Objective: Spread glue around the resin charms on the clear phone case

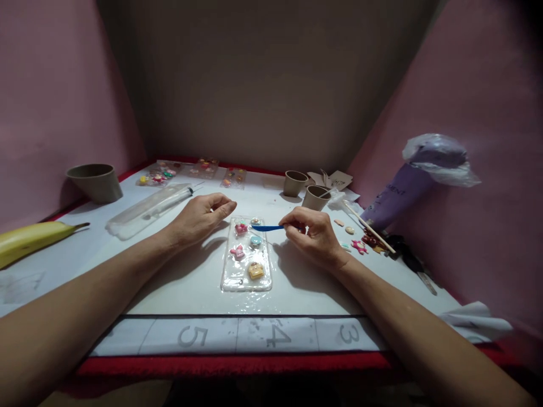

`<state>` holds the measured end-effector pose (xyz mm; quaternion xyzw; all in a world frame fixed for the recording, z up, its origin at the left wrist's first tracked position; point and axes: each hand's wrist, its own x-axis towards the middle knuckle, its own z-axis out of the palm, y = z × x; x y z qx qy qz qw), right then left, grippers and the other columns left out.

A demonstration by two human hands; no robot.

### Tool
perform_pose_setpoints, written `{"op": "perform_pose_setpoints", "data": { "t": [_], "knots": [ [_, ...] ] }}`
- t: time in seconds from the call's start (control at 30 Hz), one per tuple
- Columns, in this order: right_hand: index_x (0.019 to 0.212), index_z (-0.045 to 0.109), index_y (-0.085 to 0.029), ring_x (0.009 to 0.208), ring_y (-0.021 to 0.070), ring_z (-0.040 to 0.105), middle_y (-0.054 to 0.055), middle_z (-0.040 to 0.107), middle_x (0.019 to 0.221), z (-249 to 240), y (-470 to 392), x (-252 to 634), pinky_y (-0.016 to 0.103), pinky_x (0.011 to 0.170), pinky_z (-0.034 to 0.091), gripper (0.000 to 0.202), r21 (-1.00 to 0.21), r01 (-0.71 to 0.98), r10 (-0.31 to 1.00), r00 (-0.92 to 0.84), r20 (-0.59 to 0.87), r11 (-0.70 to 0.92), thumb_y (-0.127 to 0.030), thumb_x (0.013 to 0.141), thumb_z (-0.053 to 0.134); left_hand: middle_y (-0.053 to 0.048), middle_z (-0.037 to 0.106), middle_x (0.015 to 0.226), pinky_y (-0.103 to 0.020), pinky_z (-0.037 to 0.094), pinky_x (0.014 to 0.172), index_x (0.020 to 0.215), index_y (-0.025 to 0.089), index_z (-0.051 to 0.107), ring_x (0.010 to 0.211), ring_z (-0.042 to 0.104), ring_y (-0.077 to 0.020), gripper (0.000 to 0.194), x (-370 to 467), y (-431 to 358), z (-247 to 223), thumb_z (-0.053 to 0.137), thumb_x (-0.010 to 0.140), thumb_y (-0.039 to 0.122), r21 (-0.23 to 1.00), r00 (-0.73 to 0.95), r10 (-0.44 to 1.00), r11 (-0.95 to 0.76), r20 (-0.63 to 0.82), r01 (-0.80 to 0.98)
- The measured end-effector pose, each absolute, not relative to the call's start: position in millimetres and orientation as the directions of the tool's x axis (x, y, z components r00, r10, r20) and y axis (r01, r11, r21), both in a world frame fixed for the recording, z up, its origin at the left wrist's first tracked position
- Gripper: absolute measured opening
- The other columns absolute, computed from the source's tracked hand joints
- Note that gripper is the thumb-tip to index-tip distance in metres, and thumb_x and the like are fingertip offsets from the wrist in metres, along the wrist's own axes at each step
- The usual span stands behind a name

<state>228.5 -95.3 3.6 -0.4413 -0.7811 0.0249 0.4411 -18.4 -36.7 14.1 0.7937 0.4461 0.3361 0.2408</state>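
A clear phone case lies flat on the white board in front of me, with a glossy wet-looking surface. On it sit several small charms, among them a pink animal charm, a blue one and a yellow one. My right hand pinches a thin blue plastic stick, whose tip points left over the upper part of the case. Left of the case, my left hand is loosely closed, thumb against forefinger, with nothing seen in it.
Decorated clear pieces lie at the back. Beside them are cups, a syringe on a plastic wrapper, and a banana at left. Loose charms, a wooden stick and a purple bag occupy the right.
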Motion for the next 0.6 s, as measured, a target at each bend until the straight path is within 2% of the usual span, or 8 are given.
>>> {"op": "perform_pose_setpoints", "data": {
  "t": [0.3, 0.6],
  "knots": [
    [0.072, 0.064, -0.018, 0.059, 0.0121, 0.050, 0.000, 0.059, 0.065, 6.8, -94.2, 228.5, 0.025, 0.057, 0.039, 0.017, -0.409, 0.670, 0.679, -0.196, 0.707, 0.620, -0.009, 0.074, 0.050, -0.004, 0.070, 0.089, -0.029, 0.048, 0.074, 0.095, 0.019, 0.066, 0.083, 0.063, -0.0199, 0.045, -21.2, -35.1, 12.4, 0.050, 0.084, 0.059, 0.703, 0.341, 0.889, -0.451, 0.304, 0.550],
    [0.069, 0.061, -0.018, 0.061, 0.0125, 0.052, 0.001, 0.061, 0.065, 3.7, -92.0, 229.6, 0.025, 0.058, 0.039, 0.015, -0.423, 0.645, 0.672, -0.194, 0.715, 0.637, -0.008, 0.070, 0.051, -0.005, 0.068, 0.089, -0.032, 0.050, 0.078, 0.091, 0.018, 0.066, 0.088, 0.063, -0.0215, 0.043, -15.8, -39.2, 19.9, 0.055, 0.082, 0.059, 0.775, 0.244, 0.930, -0.365, 0.276, 0.516]
  ]
}}
